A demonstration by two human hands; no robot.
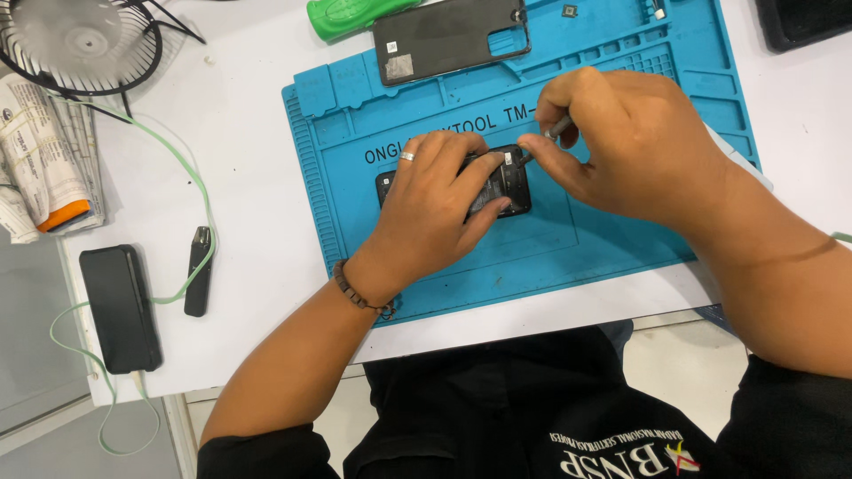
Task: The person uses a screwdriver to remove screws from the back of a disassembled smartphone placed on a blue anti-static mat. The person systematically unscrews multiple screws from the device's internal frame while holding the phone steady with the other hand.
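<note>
A small black phone (pixel 508 184) with its back removed lies on a blue repair mat (pixel 586 239). My left hand (pixel 435 204) presses down on it, fingers spread over its body, a ring on one finger and a bead bracelet at the wrist. My right hand (pixel 635 142) pinches a thin metal tool (pixel 556 131), whose tip meets the phone's upper right corner. Most of the phone is hidden under my left hand.
A dark phone back cover (pixel 448 37) and a green tool handle (pixel 351 16) lie at the mat's far edge. On the white table at left are a black phone (pixel 120 306) on a green cable, a small black device (pixel 199 270), a fan (pixel 75 40) and folded papers (pixel 40 160).
</note>
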